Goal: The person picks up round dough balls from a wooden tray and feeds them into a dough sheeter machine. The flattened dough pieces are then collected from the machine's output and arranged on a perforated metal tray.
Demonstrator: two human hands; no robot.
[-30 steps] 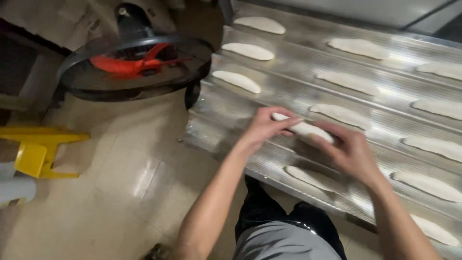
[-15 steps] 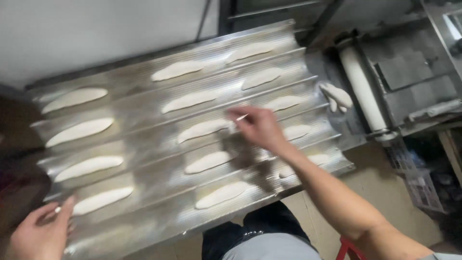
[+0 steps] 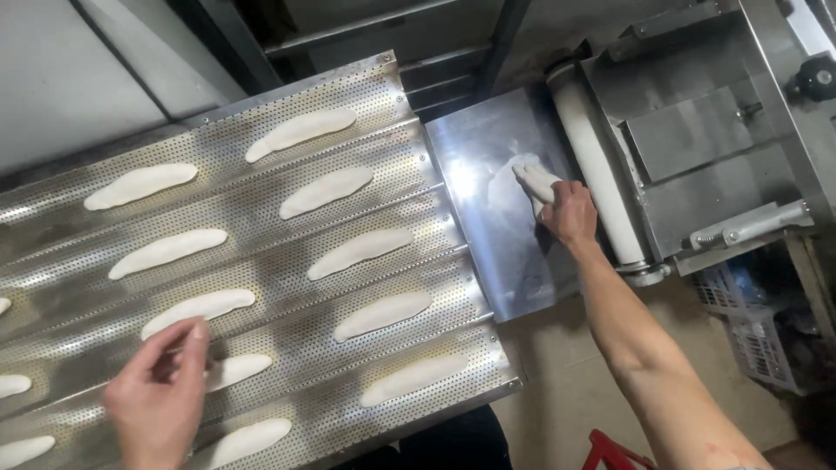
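Note:
A perforated metal baking tray (image 3: 261, 218) with long grooves holds several elongated pale dough pieces. My left hand (image 3: 161, 396) hovers over the tray's near left part, fingers pinched together, just above one dough piece (image 3: 233, 370). My right hand (image 3: 568, 211) reaches right to a shiny steel chute (image 3: 488, 252) and grips a dough piece (image 3: 535, 181) lying beside a white roller (image 3: 596, 174).
The roller belongs to a steel dough machine (image 3: 705, 148) at the right. A plastic crate (image 3: 749, 322) stands below it on the floor, and something red (image 3: 614, 453) shows at the bottom edge. A pale wall panel (image 3: 70, 78) lies behind the tray.
My right hand left the tray's middle and moved right onto the chute, taking hold of a dough piece. My left hand came in over the tray. The view shifted right.

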